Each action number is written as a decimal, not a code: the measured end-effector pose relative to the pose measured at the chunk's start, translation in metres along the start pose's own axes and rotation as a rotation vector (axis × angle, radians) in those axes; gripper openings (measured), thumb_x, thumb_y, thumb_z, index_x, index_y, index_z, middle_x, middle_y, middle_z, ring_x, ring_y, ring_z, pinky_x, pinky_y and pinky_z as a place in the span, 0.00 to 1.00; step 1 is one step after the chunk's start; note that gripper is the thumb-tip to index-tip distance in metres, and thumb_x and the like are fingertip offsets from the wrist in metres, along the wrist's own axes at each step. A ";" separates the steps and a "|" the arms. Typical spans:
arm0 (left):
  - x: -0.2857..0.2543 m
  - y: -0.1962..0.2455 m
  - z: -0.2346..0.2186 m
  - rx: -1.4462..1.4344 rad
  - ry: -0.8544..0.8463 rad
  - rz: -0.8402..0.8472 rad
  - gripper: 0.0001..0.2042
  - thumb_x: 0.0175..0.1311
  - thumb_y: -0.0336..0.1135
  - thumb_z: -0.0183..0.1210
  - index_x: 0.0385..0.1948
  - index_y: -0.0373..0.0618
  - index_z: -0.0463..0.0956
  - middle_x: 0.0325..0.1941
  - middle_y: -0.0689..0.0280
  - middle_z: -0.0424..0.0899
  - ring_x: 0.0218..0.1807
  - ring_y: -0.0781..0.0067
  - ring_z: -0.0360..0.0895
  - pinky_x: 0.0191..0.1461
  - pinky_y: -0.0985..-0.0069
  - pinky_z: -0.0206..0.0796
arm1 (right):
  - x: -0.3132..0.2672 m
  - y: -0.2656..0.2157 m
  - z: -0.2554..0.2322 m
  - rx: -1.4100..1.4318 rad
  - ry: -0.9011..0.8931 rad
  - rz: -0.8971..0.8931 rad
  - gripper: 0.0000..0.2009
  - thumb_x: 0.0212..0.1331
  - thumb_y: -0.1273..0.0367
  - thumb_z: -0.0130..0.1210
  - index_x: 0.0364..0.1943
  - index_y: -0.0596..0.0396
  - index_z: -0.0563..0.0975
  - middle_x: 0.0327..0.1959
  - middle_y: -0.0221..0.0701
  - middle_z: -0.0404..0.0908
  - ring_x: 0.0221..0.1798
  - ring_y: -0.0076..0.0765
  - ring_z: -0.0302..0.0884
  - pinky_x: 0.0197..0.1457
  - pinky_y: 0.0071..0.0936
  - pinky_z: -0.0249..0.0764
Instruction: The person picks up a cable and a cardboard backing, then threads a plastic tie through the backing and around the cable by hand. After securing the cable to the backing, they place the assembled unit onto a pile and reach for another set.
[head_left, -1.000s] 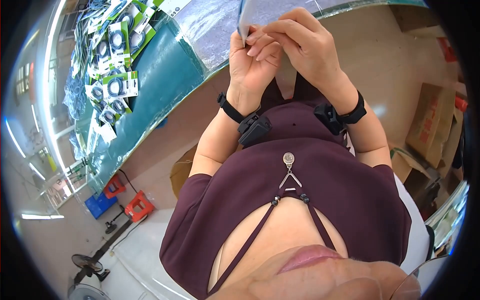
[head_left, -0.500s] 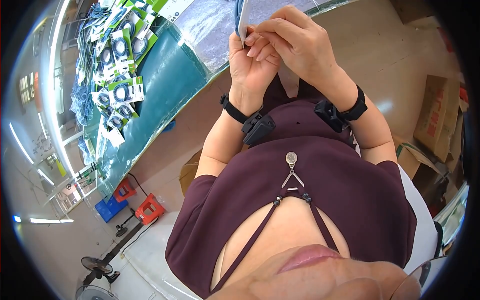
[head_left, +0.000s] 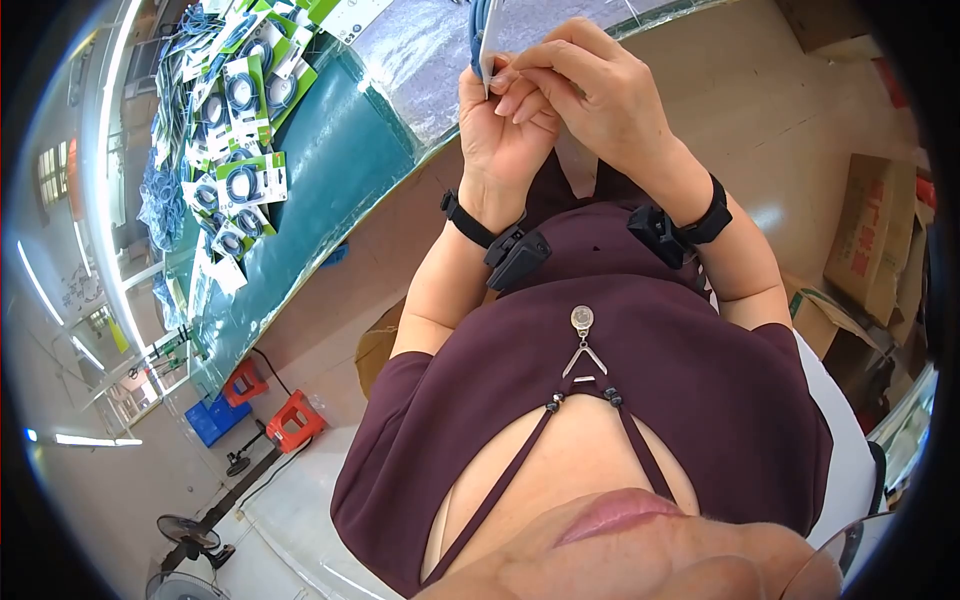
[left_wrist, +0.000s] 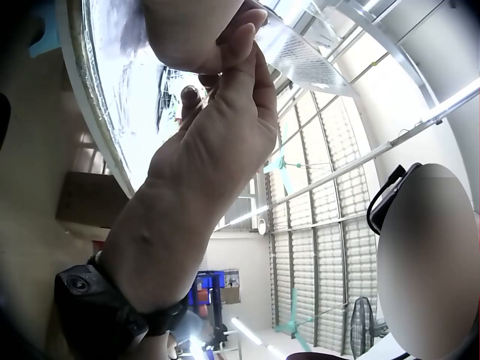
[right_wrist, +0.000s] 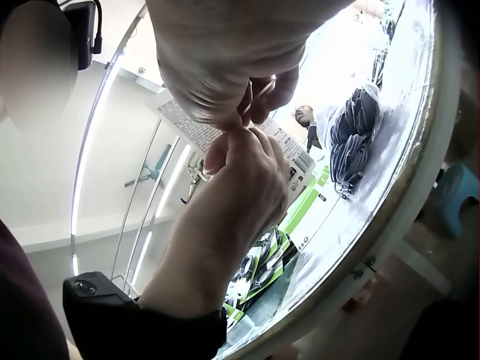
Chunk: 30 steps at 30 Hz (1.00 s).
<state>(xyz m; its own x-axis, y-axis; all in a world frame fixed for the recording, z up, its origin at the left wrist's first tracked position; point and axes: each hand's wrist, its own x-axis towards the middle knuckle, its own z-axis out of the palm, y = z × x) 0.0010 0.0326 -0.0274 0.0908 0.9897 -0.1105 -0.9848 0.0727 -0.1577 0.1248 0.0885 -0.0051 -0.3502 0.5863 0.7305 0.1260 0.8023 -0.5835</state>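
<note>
Both hands meet over a printed card (right_wrist: 187, 124) that bears a coil of blue cable (head_left: 478, 40), seen nearly edge-on at the top of the head view. My left hand (head_left: 508, 140) grips the card near its lower edge, fingers curled in behind it. My right hand (head_left: 605, 100) pinches with thumb and forefinger right at that same edge, against the left fingertips. Fine print and a barcode show on the card's back in the right wrist view. The exact spot pinched is hidden by the fingers.
A heap of carded cables (head_left: 240, 185) covers the left part of the green table (head_left: 330, 150). Bundles of dark cable (right_wrist: 352, 139) lie on the tabletop in the right wrist view. Cardboard boxes (head_left: 870, 235) stand on the floor at right, and red stools (head_left: 295, 422) at lower left.
The head view has shifted slightly, and more of the blue cable shows beside the card than one second ago. Both hands keep their hold, with only small movements of the right fingers.
</note>
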 end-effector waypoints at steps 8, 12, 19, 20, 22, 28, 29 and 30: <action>0.000 -0.002 -0.001 -0.095 0.032 0.016 0.10 0.64 0.36 0.49 0.30 0.39 0.75 0.20 0.70 0.71 0.18 0.84 0.63 0.19 0.85 0.52 | -0.002 -0.004 0.003 -0.014 -0.018 0.053 0.04 0.50 0.71 0.58 0.31 0.48 0.81 0.29 0.25 0.75 0.29 0.33 0.78 0.29 0.26 0.75; 0.001 0.001 -0.005 -0.154 0.018 -0.010 0.11 0.64 0.37 0.50 0.30 0.39 0.75 0.20 0.71 0.71 0.17 0.84 0.61 0.19 0.86 0.52 | 0.000 -0.010 -0.003 -0.047 -0.041 0.042 0.04 0.50 0.70 0.57 0.31 0.48 0.80 0.28 0.26 0.74 0.29 0.33 0.78 0.29 0.27 0.75; 0.002 0.004 -0.011 -0.122 0.001 0.007 0.11 0.64 0.38 0.50 0.31 0.40 0.75 0.20 0.71 0.70 0.18 0.85 0.61 0.19 0.86 0.52 | 0.001 -0.017 -0.007 -0.106 -0.104 0.022 0.03 0.50 0.71 0.57 0.30 0.50 0.78 0.28 0.27 0.74 0.30 0.34 0.77 0.31 0.28 0.75; 0.001 0.004 -0.012 -0.121 0.005 0.005 0.11 0.64 0.38 0.50 0.31 0.40 0.75 0.20 0.71 0.70 0.18 0.85 0.61 0.19 0.86 0.52 | 0.000 -0.016 -0.005 -0.060 -0.093 0.009 0.03 0.50 0.71 0.56 0.30 0.51 0.77 0.28 0.28 0.73 0.30 0.36 0.77 0.31 0.29 0.75; 0.002 0.002 -0.013 0.004 0.001 0.021 0.11 0.66 0.39 0.50 0.32 0.42 0.76 0.23 0.71 0.73 0.20 0.85 0.64 0.21 0.86 0.55 | 0.001 -0.012 -0.002 0.030 -0.073 -0.021 0.04 0.50 0.72 0.56 0.30 0.52 0.77 0.28 0.30 0.73 0.31 0.38 0.77 0.33 0.30 0.75; 0.000 -0.003 -0.004 0.248 0.086 0.094 0.14 0.68 0.46 0.50 0.42 0.45 0.75 0.31 0.69 0.79 0.26 0.81 0.70 0.29 0.83 0.63 | -0.003 0.004 -0.010 0.108 -0.093 0.115 0.07 0.51 0.75 0.58 0.35 0.54 0.79 0.31 0.33 0.78 0.28 0.39 0.76 0.32 0.26 0.74; 0.000 -0.003 -0.005 0.321 0.073 0.088 0.16 0.68 0.48 0.49 0.44 0.46 0.74 0.34 0.68 0.80 0.28 0.79 0.72 0.31 0.82 0.65 | -0.006 0.008 -0.016 0.093 -0.129 0.151 0.07 0.51 0.76 0.56 0.36 0.55 0.79 0.32 0.34 0.78 0.31 0.38 0.77 0.33 0.28 0.74; 0.000 -0.003 -0.007 0.393 0.061 0.082 0.17 0.68 0.50 0.49 0.47 0.46 0.72 0.37 0.67 0.81 0.30 0.77 0.73 0.34 0.80 0.67 | -0.008 0.011 -0.019 0.075 -0.165 0.187 0.08 0.51 0.76 0.55 0.37 0.56 0.78 0.33 0.35 0.78 0.33 0.38 0.77 0.34 0.30 0.74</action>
<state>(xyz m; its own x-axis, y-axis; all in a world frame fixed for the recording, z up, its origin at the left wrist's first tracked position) 0.0051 0.0314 -0.0335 0.0063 0.9859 -0.1669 -0.9697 0.0468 0.2398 0.1467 0.0945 -0.0108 -0.4751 0.6923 0.5431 0.1357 0.6675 -0.7322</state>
